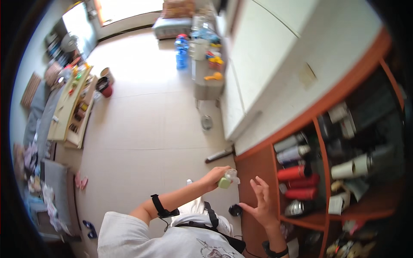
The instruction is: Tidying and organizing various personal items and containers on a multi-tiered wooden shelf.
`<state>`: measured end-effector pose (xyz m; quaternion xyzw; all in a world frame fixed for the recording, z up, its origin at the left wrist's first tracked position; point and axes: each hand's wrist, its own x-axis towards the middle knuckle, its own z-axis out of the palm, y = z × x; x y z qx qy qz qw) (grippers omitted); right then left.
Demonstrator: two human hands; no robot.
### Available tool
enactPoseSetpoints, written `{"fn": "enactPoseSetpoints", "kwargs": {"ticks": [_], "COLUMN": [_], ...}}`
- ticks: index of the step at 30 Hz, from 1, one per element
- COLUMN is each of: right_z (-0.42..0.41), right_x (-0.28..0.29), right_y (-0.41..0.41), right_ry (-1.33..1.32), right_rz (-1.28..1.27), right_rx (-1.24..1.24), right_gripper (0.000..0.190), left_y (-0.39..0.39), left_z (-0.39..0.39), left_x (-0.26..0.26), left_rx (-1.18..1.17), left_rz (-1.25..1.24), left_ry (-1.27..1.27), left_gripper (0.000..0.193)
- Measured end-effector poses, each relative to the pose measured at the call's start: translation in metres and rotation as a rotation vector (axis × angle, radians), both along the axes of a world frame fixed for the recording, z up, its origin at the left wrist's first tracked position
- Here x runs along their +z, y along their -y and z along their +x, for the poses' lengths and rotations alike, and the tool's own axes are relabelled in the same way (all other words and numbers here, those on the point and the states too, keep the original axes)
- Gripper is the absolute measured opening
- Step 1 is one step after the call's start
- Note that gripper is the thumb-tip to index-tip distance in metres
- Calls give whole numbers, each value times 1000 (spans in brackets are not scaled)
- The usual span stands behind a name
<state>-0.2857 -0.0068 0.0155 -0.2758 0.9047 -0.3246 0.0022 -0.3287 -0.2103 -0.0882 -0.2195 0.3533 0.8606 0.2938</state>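
My left hand is closed around a light green object with clear plastic at its end; its exact kind cannot be told. To the right, my right hand is raised with its fingers spread, in front of the reddish-brown cabinet. A round black object shows beside the tip of my right thumb; whether the two touch is unclear. Several bottles or flasks lie in the cabinet compartment nearest my right hand, among them a red flask and a pale one.
The wooden shelf unit curves along the right, below white cabinet doors. Ahead stand a small cabinet and a blue plastic bottle. A low table, a bin and a grey sofa seat are at the left.
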Motion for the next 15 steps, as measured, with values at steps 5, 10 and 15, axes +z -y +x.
{"fn": "enactPoseSetpoints", "kwargs": {"ticks": [5, 10, 15], "right_z": [-63, -104, -125], "right_x": [12, -20, -59], "right_y": [118, 194, 305], "right_ry": [-159, -192, 5], "right_rz": [183, 91, 8], "right_rx": [313, 496, 754], "right_gripper": [86, 58, 52], "left_y": [62, 120, 218], "left_z": [-31, -37, -12], "left_x": [0, -3, -45], "left_rx": [44, 413, 720], "left_rz": [-278, -41, 41], "left_ry": [-361, -140, -84], "left_gripper": [25, 30, 27]}}
